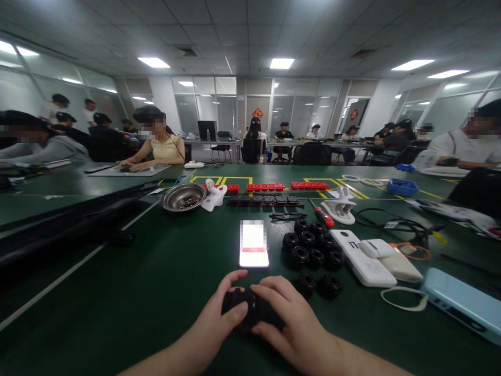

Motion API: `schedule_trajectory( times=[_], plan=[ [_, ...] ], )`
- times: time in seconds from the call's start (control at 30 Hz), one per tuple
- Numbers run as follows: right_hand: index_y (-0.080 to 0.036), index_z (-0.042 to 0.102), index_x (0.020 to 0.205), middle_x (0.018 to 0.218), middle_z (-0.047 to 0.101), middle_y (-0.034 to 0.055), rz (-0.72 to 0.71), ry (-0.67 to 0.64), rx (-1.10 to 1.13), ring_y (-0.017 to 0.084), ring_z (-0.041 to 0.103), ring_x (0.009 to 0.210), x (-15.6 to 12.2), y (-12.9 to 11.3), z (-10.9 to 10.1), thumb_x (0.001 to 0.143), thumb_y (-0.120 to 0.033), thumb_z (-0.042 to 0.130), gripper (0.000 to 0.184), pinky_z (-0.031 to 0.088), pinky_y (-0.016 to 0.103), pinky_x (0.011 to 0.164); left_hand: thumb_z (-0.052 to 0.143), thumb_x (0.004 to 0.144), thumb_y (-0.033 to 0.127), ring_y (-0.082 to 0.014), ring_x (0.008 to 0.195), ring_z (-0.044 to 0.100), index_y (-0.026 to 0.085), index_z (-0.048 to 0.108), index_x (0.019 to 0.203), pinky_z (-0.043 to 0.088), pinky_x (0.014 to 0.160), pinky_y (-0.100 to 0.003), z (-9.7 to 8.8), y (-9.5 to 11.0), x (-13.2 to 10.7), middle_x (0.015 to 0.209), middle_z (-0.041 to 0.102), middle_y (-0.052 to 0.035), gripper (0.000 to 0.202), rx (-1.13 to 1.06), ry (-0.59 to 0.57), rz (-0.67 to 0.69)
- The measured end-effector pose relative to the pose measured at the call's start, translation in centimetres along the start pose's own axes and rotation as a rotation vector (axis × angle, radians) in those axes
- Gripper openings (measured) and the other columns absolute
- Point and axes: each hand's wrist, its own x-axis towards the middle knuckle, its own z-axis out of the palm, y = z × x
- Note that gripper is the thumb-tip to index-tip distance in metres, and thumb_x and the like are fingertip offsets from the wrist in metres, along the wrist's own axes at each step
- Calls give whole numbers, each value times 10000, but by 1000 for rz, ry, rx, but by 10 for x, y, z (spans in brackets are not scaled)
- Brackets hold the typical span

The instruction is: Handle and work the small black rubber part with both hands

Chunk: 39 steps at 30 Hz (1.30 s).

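Between my hands, low in the view, is a black rounded part [252, 308]; my fingers cover much of it, so I cannot make out its exact kind. My left hand [223, 313] closes on its left side, thumb in front. On its right side my right hand [287, 316] grips with thumb and fingers. Right of my hands lies a group of black wheel-like parts [309, 250], with two more [331, 284] just in front. A lit phone [254, 256] lies directly beyond my fingers.
At right are a white power bank [364, 261], a light blue box-shaped device [462, 300] and cables. A metal bowl [168, 201], red trays [266, 187], a row of black parts [270, 201] and a red screwdriver [324, 215] lie farther back. Other people sit around.
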Motion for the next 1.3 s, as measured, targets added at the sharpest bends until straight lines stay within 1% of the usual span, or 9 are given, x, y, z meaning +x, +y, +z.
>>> schedule_trajectory(
  times=[0.17, 0.33, 0.5, 0.6, 0.73, 0.87, 0.97, 1.1, 1.3],
  plan=[
    [-220, 410, 1186, 1081, 483, 77, -107, -8, -15, 183, 477, 949, -1, -5, 0, 779, -129, 500, 427, 434, 316, 813, 495, 685, 531, -126, 489, 531, 164, 352, 1041, 399, 486, -264, -2, -7, 6, 719, 546, -15, 530, -7, -54, -62],
    [-180, 438, 1157, 1119, 462, 100, 82, -40, -11, 233, 462, 1000, 1, -7, -6, 681, -321, 648, 539, 417, 370, 852, 591, 624, 442, -159, 657, 544, 218, 336, 1065, 425, 547, -273, -4, -9, 3, 845, 508, -10, 556, -21, -3, 5],
    [-190, 484, 1103, 1045, 495, 77, 63, -30, 7, 201, 485, 939, 2, -3, -4, 754, -262, 583, 370, 435, 339, 807, 648, 582, 452, -226, 892, 537, 213, 329, 1138, 420, 769, -338, -2, -2, -2, 944, 526, -41, 684, 21, 2, 35],
    [-199, 430, 1177, 1064, 486, 85, -35, -8, 3, 194, 476, 946, 0, -2, -1, 787, -204, 534, 403, 434, 329, 808, 544, 641, 565, -227, 822, 564, 194, 342, 1130, 454, 670, -339, 0, 1, 0, 972, 525, -77, 646, 21, 1, -29],
    [-218, 422, 1185, 1083, 475, 75, -80, -18, -16, 186, 468, 960, -2, -4, 0, 769, -145, 524, 434, 424, 319, 822, 530, 652, 548, -148, 547, 556, 171, 369, 1065, 429, 516, -287, 0, -1, 6, 816, 557, -44, 581, 35, -19, -90],
    [-198, 433, 1167, 1122, 459, 85, 76, -44, -5, 220, 456, 1004, 2, -6, -3, 669, -304, 666, 560, 411, 356, 857, 576, 636, 468, -189, 718, 565, 186, 407, 1016, 438, 574, -284, -3, -6, 4, 855, 539, -38, 502, 15, -13, -11],
    [-179, 523, 1057, 1041, 503, 83, 143, -64, -15, 223, 486, 941, 4, -5, -4, 674, -376, 658, 451, 430, 364, 810, 624, 592, 435, -206, 793, 554, 212, 395, 1059, 441, 644, -300, -3, -6, 1, 869, 538, -22, 566, 13, 21, 11],
    [-187, 512, 1097, 1034, 501, 79, 93, -53, -13, 200, 490, 920, 3, -4, -2, 739, -289, 608, 385, 433, 335, 798, 625, 603, 449, -218, 851, 554, 220, 373, 1094, 442, 705, -320, -2, -1, -1, 930, 539, -36, 598, 13, 30, -14],
    [-211, 470, 1153, 1080, 485, 79, 35, -61, -25, 201, 478, 960, 1, -5, -1, 747, -265, 596, 428, 425, 335, 821, 578, 625, 527, -169, 662, 545, 189, 408, 1012, 429, 531, -275, -1, -1, 3, 839, 525, -28, 541, 29, -24, -46]
  ],
)
